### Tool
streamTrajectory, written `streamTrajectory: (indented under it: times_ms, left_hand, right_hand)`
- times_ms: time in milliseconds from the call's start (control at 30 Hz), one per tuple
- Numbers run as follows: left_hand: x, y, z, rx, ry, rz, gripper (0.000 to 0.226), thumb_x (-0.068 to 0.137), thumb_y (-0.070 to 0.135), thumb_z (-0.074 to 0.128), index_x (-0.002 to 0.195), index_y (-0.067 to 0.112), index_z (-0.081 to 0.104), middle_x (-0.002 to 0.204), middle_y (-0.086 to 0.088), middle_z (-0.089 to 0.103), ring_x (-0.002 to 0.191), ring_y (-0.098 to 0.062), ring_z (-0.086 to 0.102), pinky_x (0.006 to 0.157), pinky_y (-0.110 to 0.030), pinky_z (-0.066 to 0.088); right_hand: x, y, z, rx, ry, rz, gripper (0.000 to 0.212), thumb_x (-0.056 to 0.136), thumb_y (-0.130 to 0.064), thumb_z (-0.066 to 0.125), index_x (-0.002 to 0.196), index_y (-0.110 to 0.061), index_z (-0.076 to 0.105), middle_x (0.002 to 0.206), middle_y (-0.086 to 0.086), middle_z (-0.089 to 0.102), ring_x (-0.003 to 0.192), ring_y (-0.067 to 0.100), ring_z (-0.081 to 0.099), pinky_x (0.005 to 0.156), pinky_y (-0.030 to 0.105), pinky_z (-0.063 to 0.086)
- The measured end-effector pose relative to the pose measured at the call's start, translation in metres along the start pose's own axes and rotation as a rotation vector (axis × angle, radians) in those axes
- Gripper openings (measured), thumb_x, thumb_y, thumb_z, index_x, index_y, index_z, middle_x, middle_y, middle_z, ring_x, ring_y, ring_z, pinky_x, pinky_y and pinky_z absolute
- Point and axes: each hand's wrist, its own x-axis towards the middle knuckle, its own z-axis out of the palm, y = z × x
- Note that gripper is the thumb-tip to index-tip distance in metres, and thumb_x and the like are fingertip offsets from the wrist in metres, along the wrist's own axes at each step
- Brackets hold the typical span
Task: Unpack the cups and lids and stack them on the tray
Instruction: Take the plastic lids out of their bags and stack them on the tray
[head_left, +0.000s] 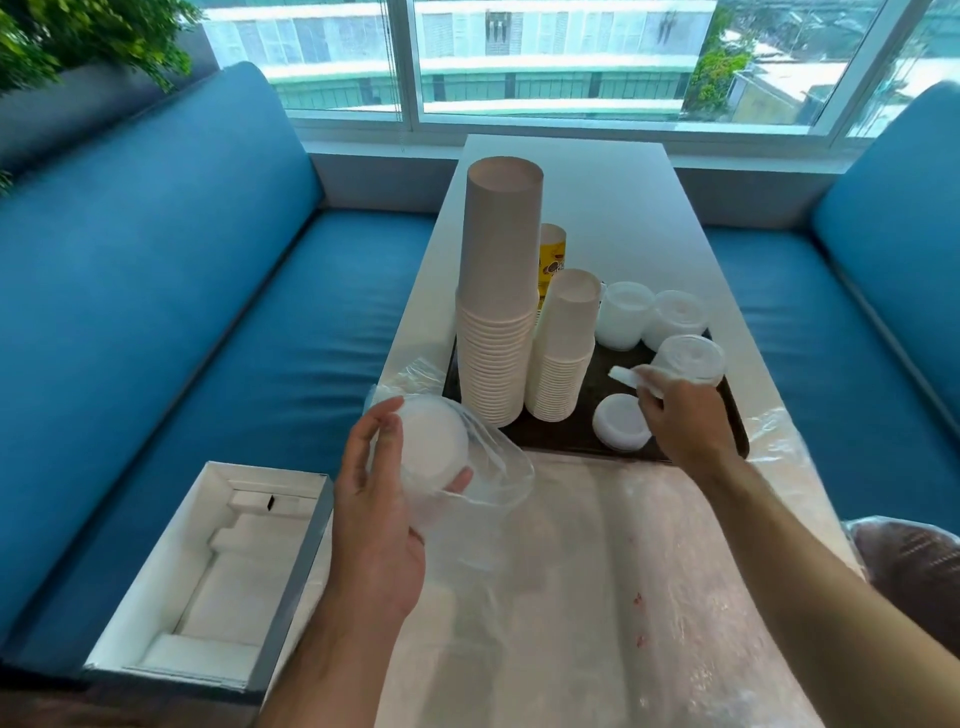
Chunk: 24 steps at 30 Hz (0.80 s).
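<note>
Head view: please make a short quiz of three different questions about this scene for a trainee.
1. True or false: the tall cup stack stands on the tray.
2. What does the left hand hold? A) a yellow cup B) lids in a plastic bag C) nothing
3. Fill in: the right hand is over the ____.

Key:
1. True.
2. B.
3. Tray; it pinches a small white piece, and I cannot tell what that piece is.
</note>
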Motion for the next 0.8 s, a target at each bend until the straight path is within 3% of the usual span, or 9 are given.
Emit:
streamTrajectory:
  times_ms: [100, 200, 267, 367, 433, 667, 800]
  left_hand:
    - [-0.001, 0.001, 0.001, 0.015, -0.003, -0.006, 0.035, 0.082, 0.04, 0.064, 0.115, 0.031, 0.07, 0.138, 0.001, 0.053, 0.115, -0.024, 0.06, 0.073, -0.044, 0.062]
    - [-0.001, 0.001, 0.0, 0.007, 0.003, -0.005, 0.032, 0.089, 0.038, 0.061, 0.118, 0.028, 0.069, 0.138, 0.001, 0.054, 0.113, -0.022, 0.061, 0.073, -0.044, 0.062]
    - [-0.001, 0.001, 0.0, 0.002, 0.009, -0.012, 0.036, 0.087, 0.038, 0.062, 0.121, 0.027, 0.067, 0.138, 0.001, 0.053, 0.113, -0.022, 0.061, 0.073, -0.044, 0.062]
    - [0.0, 0.001, 0.0, 0.005, 0.023, -0.019, 0.034, 0.087, 0.038, 0.063, 0.118, 0.029, 0.069, 0.137, 0.001, 0.054, 0.114, -0.023, 0.061, 0.073, -0.044, 0.062]
    - [0.001, 0.001, 0.0, 0.005, 0.03, -0.021, 0.024, 0.093, 0.035, 0.062, 0.115, 0.03, 0.071, 0.136, 0.002, 0.055, 0.114, -0.023, 0.061, 0.074, -0.045, 0.062]
    - [0.001, 0.0, 0.001, 0.005, 0.024, -0.038, 0.021, 0.095, 0.031, 0.062, 0.113, 0.03, 0.072, 0.135, 0.001, 0.055, 0.115, -0.025, 0.061, 0.075, -0.047, 0.061]
    - [0.0, 0.002, 0.004, -0.029, 0.004, -0.049, 0.041, 0.08, 0.039, 0.07, 0.119, 0.024, 0.07, 0.135, -0.003, 0.056, 0.118, -0.025, 0.059, 0.073, -0.047, 0.061]
  right_hand:
    - [-0.001, 0.008, 0.015, -0.105, -0.056, -0.051, 0.027, 0.091, -0.008, 0.066, 0.117, -0.011, 0.074, 0.106, 0.01, 0.077, 0.094, 0.033, 0.072, 0.081, 0.047, 0.057]
    - [-0.005, 0.008, 0.021, -0.149, -0.117, -0.074, 0.03, 0.088, -0.012, 0.069, 0.117, -0.016, 0.074, 0.112, 0.006, 0.075, 0.098, 0.033, 0.07, 0.084, 0.048, 0.055]
    - [-0.009, 0.006, 0.022, -0.171, -0.169, -0.059, 0.029, 0.088, -0.023, 0.072, 0.116, -0.016, 0.075, 0.121, 0.006, 0.072, 0.104, 0.032, 0.067, 0.088, 0.047, 0.052]
    - [-0.015, 0.004, 0.024, -0.218, -0.271, -0.035, 0.046, 0.081, -0.038, 0.077, 0.122, -0.018, 0.072, 0.134, 0.002, 0.065, 0.116, 0.029, 0.061, 0.093, 0.047, 0.046]
    - [-0.016, 0.005, 0.024, -0.229, -0.299, -0.019, 0.053, 0.075, -0.037, 0.078, 0.124, -0.02, 0.07, 0.134, 0.0, 0.064, 0.117, 0.026, 0.059, 0.093, 0.043, 0.044]
    - [-0.016, 0.009, 0.024, -0.19, -0.253, -0.029, 0.038, 0.071, -0.016, 0.079, 0.11, -0.017, 0.076, 0.119, 0.004, 0.072, 0.103, 0.03, 0.064, 0.089, 0.044, 0.047]
    - [-0.011, 0.008, 0.016, -0.174, -0.287, -0.034, 0.04, 0.073, -0.012, 0.078, 0.113, -0.017, 0.075, 0.123, 0.004, 0.071, 0.108, 0.03, 0.064, 0.096, 0.044, 0.045]
